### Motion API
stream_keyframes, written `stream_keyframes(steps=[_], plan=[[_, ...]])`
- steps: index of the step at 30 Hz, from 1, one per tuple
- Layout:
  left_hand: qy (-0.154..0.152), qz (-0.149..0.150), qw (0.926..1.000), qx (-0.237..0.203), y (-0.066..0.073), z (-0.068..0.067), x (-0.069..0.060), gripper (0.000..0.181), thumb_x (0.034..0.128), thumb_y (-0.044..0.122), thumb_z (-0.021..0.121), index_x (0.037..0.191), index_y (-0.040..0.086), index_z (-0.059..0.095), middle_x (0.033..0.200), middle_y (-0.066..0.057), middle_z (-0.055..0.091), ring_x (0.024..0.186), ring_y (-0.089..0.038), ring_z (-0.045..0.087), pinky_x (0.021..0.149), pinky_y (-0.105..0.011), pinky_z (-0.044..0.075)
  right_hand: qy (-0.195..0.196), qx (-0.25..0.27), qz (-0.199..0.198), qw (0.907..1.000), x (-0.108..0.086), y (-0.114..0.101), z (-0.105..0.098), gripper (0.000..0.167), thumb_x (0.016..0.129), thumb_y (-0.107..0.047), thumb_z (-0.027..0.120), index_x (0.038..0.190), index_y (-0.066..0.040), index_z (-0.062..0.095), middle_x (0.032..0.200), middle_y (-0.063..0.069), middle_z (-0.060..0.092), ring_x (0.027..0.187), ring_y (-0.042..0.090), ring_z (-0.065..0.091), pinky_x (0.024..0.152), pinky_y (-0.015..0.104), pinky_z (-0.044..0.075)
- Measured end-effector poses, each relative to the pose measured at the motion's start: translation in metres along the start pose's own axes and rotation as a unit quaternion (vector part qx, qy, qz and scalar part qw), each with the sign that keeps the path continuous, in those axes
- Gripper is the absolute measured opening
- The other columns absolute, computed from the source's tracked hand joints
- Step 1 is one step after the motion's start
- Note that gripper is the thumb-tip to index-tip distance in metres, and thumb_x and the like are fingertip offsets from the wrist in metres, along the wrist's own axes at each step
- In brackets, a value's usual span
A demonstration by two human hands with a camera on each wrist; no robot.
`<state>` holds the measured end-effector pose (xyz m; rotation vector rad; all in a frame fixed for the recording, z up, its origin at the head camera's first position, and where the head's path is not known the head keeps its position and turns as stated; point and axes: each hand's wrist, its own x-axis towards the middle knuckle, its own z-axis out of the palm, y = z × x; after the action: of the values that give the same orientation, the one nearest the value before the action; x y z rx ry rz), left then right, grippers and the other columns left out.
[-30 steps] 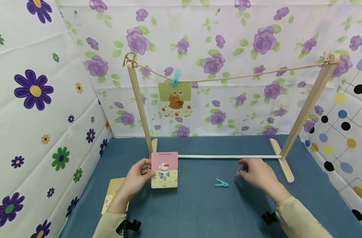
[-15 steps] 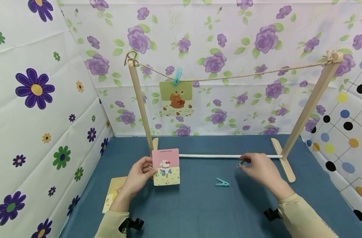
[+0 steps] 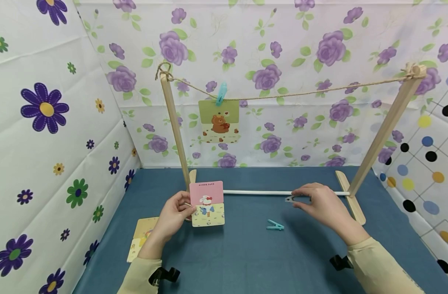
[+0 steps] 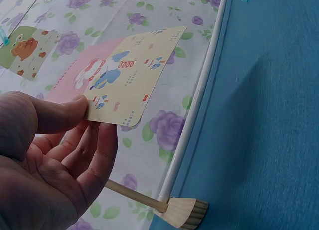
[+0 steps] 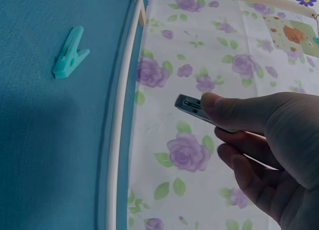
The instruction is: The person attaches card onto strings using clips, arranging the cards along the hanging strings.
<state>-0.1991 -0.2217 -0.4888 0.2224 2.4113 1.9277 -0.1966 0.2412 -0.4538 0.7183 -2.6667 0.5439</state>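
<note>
My left hand (image 3: 172, 216) pinches a pink and yellow card (image 3: 208, 204) with a rabbit on it, thumb on its front at the left edge, held up off the table. Between the thumb and fingers of my right hand (image 3: 323, 206) is a grey clothespin (image 5: 189, 105), its tip pointing left, above the table. A teal clothespin (image 3: 275, 225) lies on the blue table between the hands. On the rope (image 3: 312, 93) hangs a green bear card (image 3: 219, 122), clipped by another teal clothespin (image 3: 221, 94).
The rope is tied between two wooden posts (image 3: 387, 130), standing on flat wooden feet (image 3: 350, 200). A white rod (image 3: 257, 192) joins the posts low down. A yellow card (image 3: 146, 226) lies partly behind my left forearm. Patterned cloth walls enclose the table (image 3: 238, 261).
My left hand has raised the rabbit card slightly. My right hand has risen a little and turned the clothespin, which now shows more and points left.
</note>
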Motion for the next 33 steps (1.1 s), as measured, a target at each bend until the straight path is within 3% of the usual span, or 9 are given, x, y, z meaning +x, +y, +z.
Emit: stream_keyframes(steps=[5, 14, 22, 30, 33], plan=[[-0.001, 0.003, 1.0000, -0.001, 0.000, 0.001, 0.001, 0.025, 0.1013, -0.005, 0.069, 0.125, -0.001, 0.062, 0.105, -0.019, 0.072, 0.088, -0.025, 0.074, 0.075, -0.046, 0.063, -0.002, 0.001, -0.015, 0.9999, 0.001, 0.000, -0.001, 0.036, 0.083, -0.012, 0.094, 0.117, -0.009, 0.082, 0.106, 0.003, 0.078, 0.097, 0.024, 0.073, 0.078, 0.046, 0.061], [0.007, 0.001, 1.0000, -0.003, 0.003, 0.006, 0.003, 0.023, 0.1006, -0.007, 0.069, 0.122, 0.000, 0.063, 0.104, -0.018, 0.073, 0.085, -0.025, 0.071, 0.074, -0.043, 0.062, 0.039, -0.008, -0.044, 0.9982, 0.001, 0.002, -0.001, 0.032, 0.079, -0.011, 0.096, 0.109, -0.010, 0.084, 0.100, 0.004, 0.079, 0.094, 0.024, 0.074, 0.075, 0.045, 0.061], [0.007, 0.007, 0.9999, -0.012, 0.006, 0.012, 0.004, 0.026, 0.1002, -0.006, 0.070, 0.125, 0.000, 0.064, 0.105, -0.017, 0.072, 0.087, -0.027, 0.071, 0.071, -0.031, 0.059, 0.054, -0.001, -0.047, 0.9975, 0.002, -0.001, -0.004, 0.030, 0.080, -0.009, 0.094, 0.108, -0.007, 0.084, 0.097, 0.004, 0.080, 0.087, 0.020, 0.074, 0.068, 0.038, 0.060], [0.011, 0.011, 0.9996, -0.021, 0.007, 0.020, 0.007, 0.027, 0.0993, -0.008, 0.071, 0.124, 0.001, 0.065, 0.106, -0.021, 0.072, 0.089, -0.028, 0.073, 0.076, -0.048, 0.063, 0.073, 0.012, -0.030, 0.9969, 0.001, -0.003, -0.006, 0.025, 0.081, -0.004, 0.093, 0.105, -0.007, 0.085, 0.092, 0.002, 0.079, 0.079, 0.016, 0.072, 0.060, 0.029, 0.056], [0.016, 0.013, 0.9995, -0.026, 0.007, 0.022, 0.007, 0.026, 0.0993, -0.008, 0.070, 0.124, 0.001, 0.065, 0.107, -0.024, 0.071, 0.089, -0.028, 0.073, 0.077, -0.048, 0.063, 0.084, 0.013, -0.028, 0.9960, 0.002, -0.002, -0.006, 0.024, 0.082, -0.003, 0.092, 0.104, -0.007, 0.085, 0.092, 0.003, 0.079, 0.077, 0.015, 0.072, 0.058, 0.028, 0.055]])
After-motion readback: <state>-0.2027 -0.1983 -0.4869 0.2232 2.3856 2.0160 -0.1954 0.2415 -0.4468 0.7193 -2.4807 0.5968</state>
